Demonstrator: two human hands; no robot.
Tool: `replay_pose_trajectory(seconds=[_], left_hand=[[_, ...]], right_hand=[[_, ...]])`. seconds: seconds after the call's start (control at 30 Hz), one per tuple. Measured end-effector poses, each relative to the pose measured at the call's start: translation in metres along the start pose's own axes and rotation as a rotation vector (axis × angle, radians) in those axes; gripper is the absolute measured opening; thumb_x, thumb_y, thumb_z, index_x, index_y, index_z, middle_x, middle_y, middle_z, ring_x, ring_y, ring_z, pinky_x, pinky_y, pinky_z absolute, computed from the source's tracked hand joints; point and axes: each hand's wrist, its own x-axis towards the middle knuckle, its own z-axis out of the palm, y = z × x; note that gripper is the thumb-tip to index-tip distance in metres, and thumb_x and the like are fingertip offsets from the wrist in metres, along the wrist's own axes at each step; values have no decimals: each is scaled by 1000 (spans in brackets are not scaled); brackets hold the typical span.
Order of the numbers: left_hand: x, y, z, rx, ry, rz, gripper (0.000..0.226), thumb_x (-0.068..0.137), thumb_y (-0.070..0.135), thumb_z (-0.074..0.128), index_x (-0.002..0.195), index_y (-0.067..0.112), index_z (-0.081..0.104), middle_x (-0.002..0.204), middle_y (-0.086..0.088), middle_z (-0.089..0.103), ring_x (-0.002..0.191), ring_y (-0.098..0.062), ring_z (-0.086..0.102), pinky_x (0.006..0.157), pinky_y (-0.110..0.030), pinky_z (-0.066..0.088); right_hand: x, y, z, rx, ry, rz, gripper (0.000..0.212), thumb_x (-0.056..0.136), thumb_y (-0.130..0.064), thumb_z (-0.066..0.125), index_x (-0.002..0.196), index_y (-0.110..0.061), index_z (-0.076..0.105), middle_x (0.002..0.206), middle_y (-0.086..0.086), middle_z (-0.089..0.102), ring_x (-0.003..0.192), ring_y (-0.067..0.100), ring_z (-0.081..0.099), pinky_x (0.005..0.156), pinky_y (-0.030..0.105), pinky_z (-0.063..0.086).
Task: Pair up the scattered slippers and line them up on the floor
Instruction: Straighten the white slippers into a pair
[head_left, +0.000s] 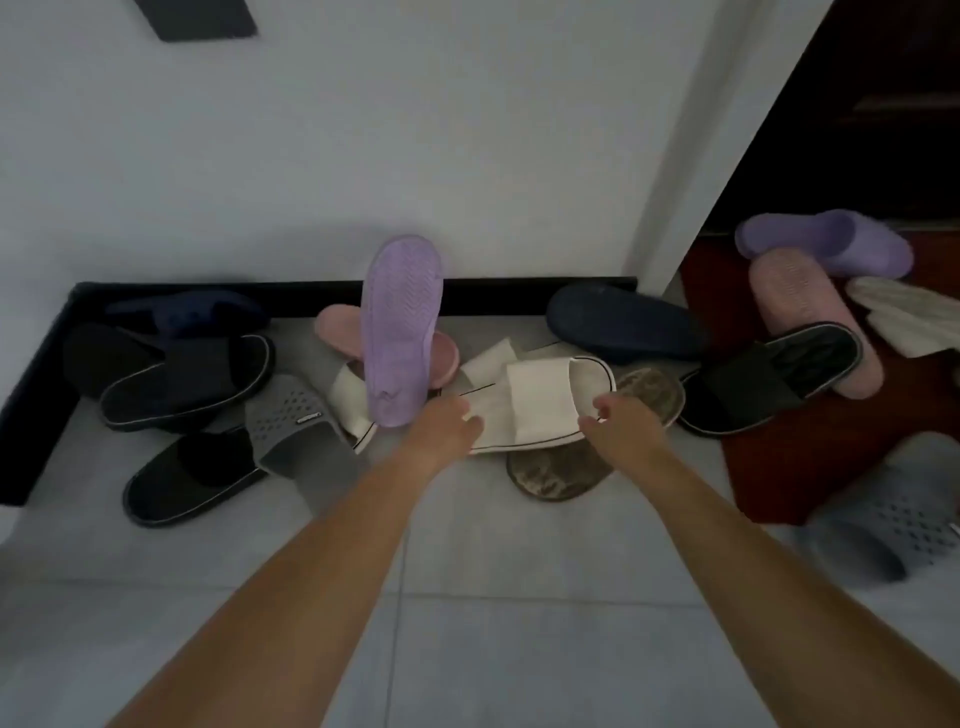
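Several slippers lie scattered on the grey tile floor (467, 597) along the wall. A white slipper with dark piping (540, 400) rests across a brown patterned slipper (558, 475). My left hand (447, 423) grips its near-left end and my right hand (621, 421) grips its right edge. A second white slipper (347, 402) lies to the left, under a purple slipper (402, 327) that leans sole-out against the wall. Another purple slipper (826, 241) lies at the far right.
Black slippers (187, 384) and a grey perforated one (296, 415) are piled at the left by the black skirting. A navy slipper (623, 322), a black one (769, 379), pink ones (800, 306) and a blue-grey one (898, 519) sit by the red mat (779, 467).
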Motion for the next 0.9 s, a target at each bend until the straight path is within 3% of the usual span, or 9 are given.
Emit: replay_pose_trajectory(seconds=[0.1, 0.2, 0.27, 0.37, 0.5, 0.57, 0.67, 0.77, 0.9], left_hand=[[34, -7, 17, -93, 58, 20, 28, 89, 20, 56, 113, 4, 58, 97, -14, 64, 79, -23, 60, 64, -25, 43], [52, -12, 25, -131, 82, -13, 19, 87, 20, 57, 102, 10, 62, 64, 1, 54, 50, -11, 47, 38, -16, 34], [56, -17, 29, -171, 100, -15, 18, 88, 20, 54, 97, 6, 62, 70, -9, 57, 55, -19, 52, 41, -20, 35], [62, -24, 34, -300, 151, -93, 31, 92, 15, 47, 106, -10, 58, 96, -31, 60, 86, -37, 62, 62, -29, 41], [78, -28, 46, -390, 195, -163, 37, 89, 6, 47, 122, -11, 51, 121, -32, 56, 112, -42, 56, 90, -44, 47], [87, -23, 57, -447, 213, -196, 35, 86, 4, 51, 119, -10, 53, 109, -24, 60, 101, -38, 60, 80, -39, 49], [100, -16, 76, -828, 141, -265, 28, 87, 8, 53, 114, 2, 53, 99, -13, 52, 82, -28, 54, 56, -30, 42], [106, -11, 83, -1173, 152, -398, 16, 90, 17, 52, 106, 20, 49, 98, -7, 52, 86, -22, 50, 56, -30, 41], [101, 6, 81, -998, 337, -299, 28, 94, 22, 41, 118, 13, 52, 103, -11, 55, 89, -30, 54, 66, -38, 52]], right_hand=[[31, 2, 27, 128, 32, 9, 62, 86, -34, 61, 138, -7, 39, 137, 14, 49, 123, 30, 49, 99, 35, 39], [45, -5, 47, 383, -30, 45, 75, 82, -38, 67, 141, -8, 32, 139, 12, 46, 126, 31, 46, 107, 41, 37], [44, -6, 52, 412, -43, 27, 68, 84, -43, 64, 136, -7, 40, 135, 12, 50, 121, 31, 48, 105, 47, 38], [23, 7, 53, 268, -15, 50, 60, 89, -53, 47, 131, -10, 46, 127, 11, 54, 117, 32, 50, 103, 51, 36], [-15, 60, 47, 78, -75, -4, 36, 88, -57, 42, 76, -23, 49, 82, -3, 56, 89, 24, 56, 92, 41, 41], [-33, 85, 48, -59, -111, -23, 39, 87, -58, 44, 65, -26, 40, 68, -12, 48, 80, 16, 53, 83, 34, 36], [-53, 113, 63, -179, -102, -48, 41, 84, -62, 45, 62, -28, 37, 60, -10, 45, 85, 13, 60, 82, 31, 37], [-58, 133, 80, -101, -44, 0, 46, 85, -62, 42, 60, -23, 39, 59, -8, 47, 90, 15, 63, 77, 29, 35], [-59, 147, 94, -83, -2, 41, 50, 88, -62, 36, 59, -21, 42, 60, -10, 48, 93, 16, 63, 74, 29, 28]])
